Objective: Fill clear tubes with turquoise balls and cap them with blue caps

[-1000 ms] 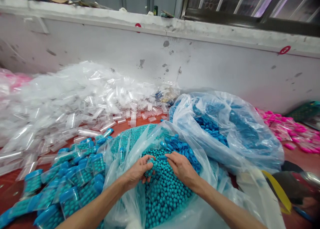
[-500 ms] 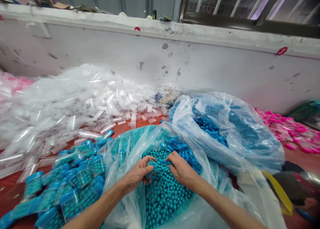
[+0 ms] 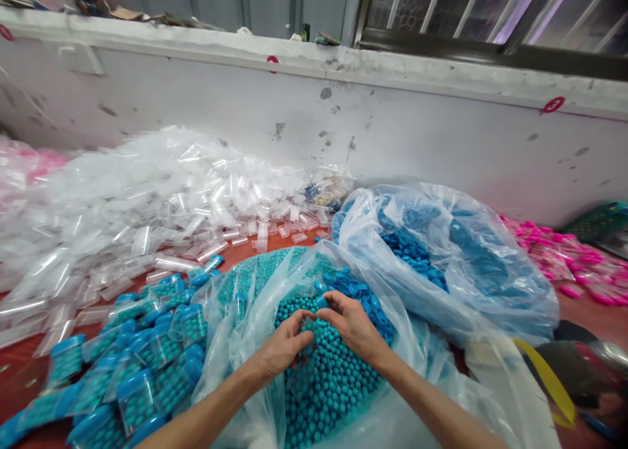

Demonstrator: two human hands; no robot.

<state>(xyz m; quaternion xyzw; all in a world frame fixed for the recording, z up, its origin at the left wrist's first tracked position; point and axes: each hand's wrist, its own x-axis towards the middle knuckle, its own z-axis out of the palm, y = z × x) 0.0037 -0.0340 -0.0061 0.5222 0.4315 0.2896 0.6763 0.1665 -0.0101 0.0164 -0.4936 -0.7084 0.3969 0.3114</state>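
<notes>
Teal beads (image 3: pixel 333 377) fill an open clear plastic bag (image 3: pixel 258 344), with blue caps (image 3: pixel 360 292) on top at the bag's far right. My left hand (image 3: pixel 289 341) is over the beads, its fingers curled around something I cannot make out, partly hidden by the hand. Close beside it, my right hand (image 3: pixel 348 321) pinches a small blue cap (image 3: pixel 321 302) between thumb and fingers. The fingertips of both hands nearly meet above the beads.
Filled bead containers (image 3: pixel 140 396) with blue lids lie at left. Behind them spreads a heap of clear empty containers (image 3: pixel 161 194). A bag of blue pieces (image 3: pixel 490 272) stands at right, pink pieces (image 3: pixel 574 252) beyond. A wall (image 3: pixel 417 135) runs behind.
Both hands have come closer together. My right hand has shifted left and slightly up with the blue cap; my left hand has moved slightly right.
</notes>
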